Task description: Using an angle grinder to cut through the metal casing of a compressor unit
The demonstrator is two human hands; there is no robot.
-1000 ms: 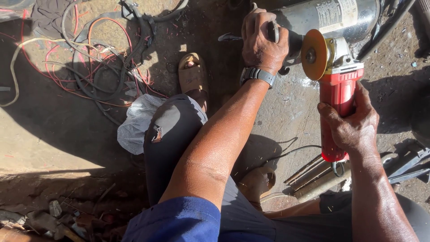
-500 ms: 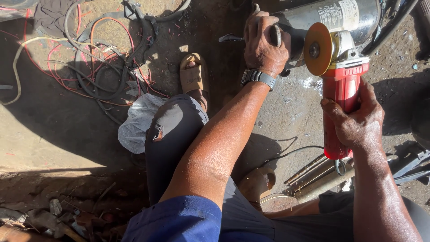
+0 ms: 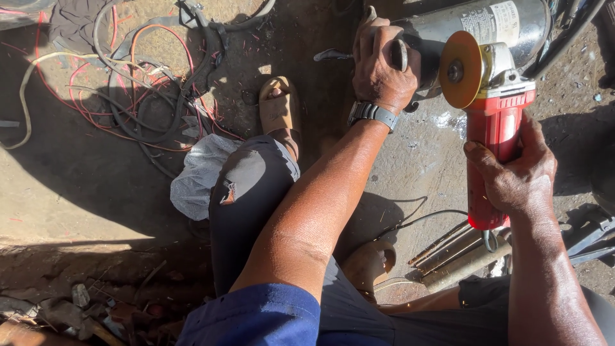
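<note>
My right hand (image 3: 516, 173) grips the body of a red angle grinder (image 3: 492, 128), whose orange disc (image 3: 456, 69) sits close against a grey metal cylinder (image 3: 487, 29) lying on the ground at the top. My left hand (image 3: 379, 64), with a wristwatch (image 3: 373, 114), is closed around a metal piece (image 3: 398, 54) at the cylinder's left end. Whether the disc touches the cylinder is not clear.
A tangle of red, black and pale cables (image 3: 128, 83) lies on the concrete at upper left. A sandalled foot (image 3: 279, 109) and knee are in the middle, with a white bag (image 3: 202, 173) beside them. Metal rods (image 3: 455, 253) and the grinder's cord (image 3: 416, 221) lie at lower right.
The grinder and my right hand have shifted slightly up and right toward the cylinder. My left hand keeps its hold.
</note>
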